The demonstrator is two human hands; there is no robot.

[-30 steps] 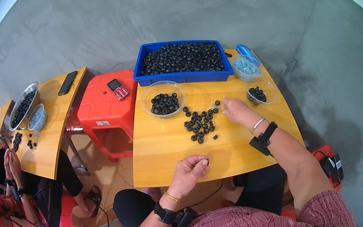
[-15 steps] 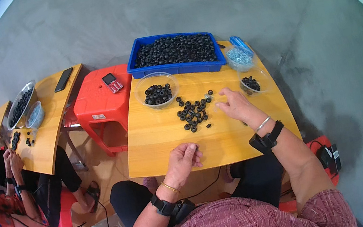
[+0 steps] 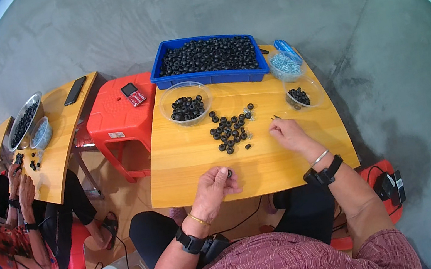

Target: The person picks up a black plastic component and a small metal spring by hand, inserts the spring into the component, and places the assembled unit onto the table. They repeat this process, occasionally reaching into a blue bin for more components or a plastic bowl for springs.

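Near the front edge of the wooden table, my left hand point(image 3: 214, 191) pinches a small black ring-shaped piece point(image 3: 229, 173) between thumb and fingers. My right hand point(image 3: 290, 135) is closed above the table, right of the loose pile. From its fingers sticks a thin, dark, pointed tool point(image 3: 276, 117); its exact kind is too small to tell. Between and beyond my hands lies a loose pile of black ring-shaped pieces point(image 3: 229, 132), with a few tiny clear bits point(image 3: 250, 136) beside them. Farther right stands a small clear bowl point(image 3: 317, 97) holding small black parts point(image 3: 298, 97).
A clear bowl point(image 3: 165, 100) of black rings stands left of the pile. Behind are a blue tray point(image 3: 212, 78) full of black pieces and a tub of light-blue bits point(image 3: 286, 64). A red stool point(image 3: 111, 114) with a phone point(image 3: 133, 94) adjoins the table. At left, another person's hands point(image 3: 24, 190) work.
My right hand has drawn back slightly toward me and closed, with the thin pointed tool now showing in its fingers. The left hand stays nearly in place, its black ring now more visible.
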